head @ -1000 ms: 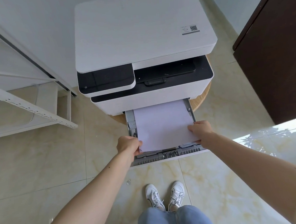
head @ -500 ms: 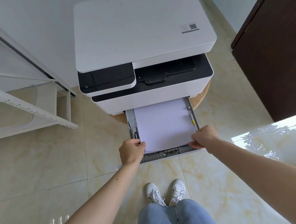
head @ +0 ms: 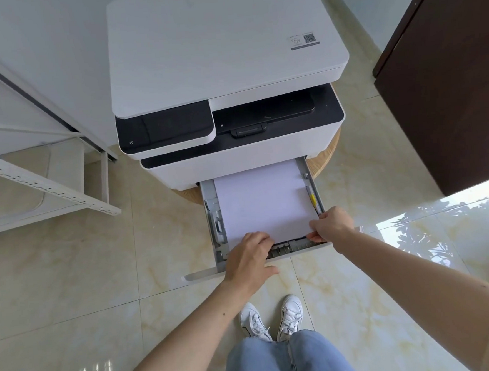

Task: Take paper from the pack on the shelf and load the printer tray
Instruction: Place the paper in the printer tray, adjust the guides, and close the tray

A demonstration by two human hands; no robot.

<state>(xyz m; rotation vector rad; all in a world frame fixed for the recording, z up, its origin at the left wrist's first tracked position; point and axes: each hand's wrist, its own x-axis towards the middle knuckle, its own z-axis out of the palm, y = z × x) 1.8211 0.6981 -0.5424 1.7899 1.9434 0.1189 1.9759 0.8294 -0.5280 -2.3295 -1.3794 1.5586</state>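
A white printer (head: 222, 47) stands ahead with its paper tray (head: 210, 205) pulled out toward me. A stack of white paper (head: 263, 201) lies flat inside the tray between the side guides. My left hand (head: 249, 257) rests palm down over the paper's near left edge and the tray front, with its fingers spread and the thumb out to the side. My right hand (head: 331, 224) pinches the paper's near right corner beside the tray's right wall. The paper pack is out of sight.
The printer sits on a round wooden stand (head: 322, 162) on a tiled floor. A white metal shelf (head: 49, 187) stands at the left and a dark brown cabinet (head: 447, 84) at the right. My white shoes (head: 271, 316) are just below the tray front.
The paper stack has dropped flat into the tray. My left hand let go of the near left corner and now lies flat on it. My right hand stays at the right corner.
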